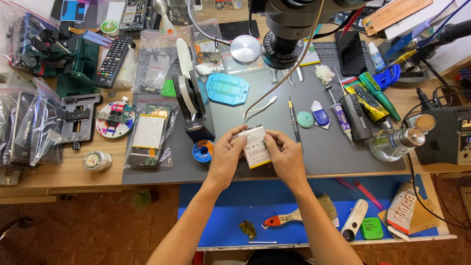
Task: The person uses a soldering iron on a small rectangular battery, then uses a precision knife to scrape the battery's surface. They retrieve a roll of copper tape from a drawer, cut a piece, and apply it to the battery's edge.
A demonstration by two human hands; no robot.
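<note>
My left hand and my right hand together hold a flat white rectangular phone battery a little above the grey work mat, near its front edge. The left fingers pinch the battery's upper left corner. The right fingers grip its right edge. Part of the battery's lower end is hidden behind my hands.
A microscope head hangs above the mat's back. A black stand and solder spool sit left of my hands. Bagged phone parts, a remote, tools, a glass bottle, a brush on the blue shelf surround them.
</note>
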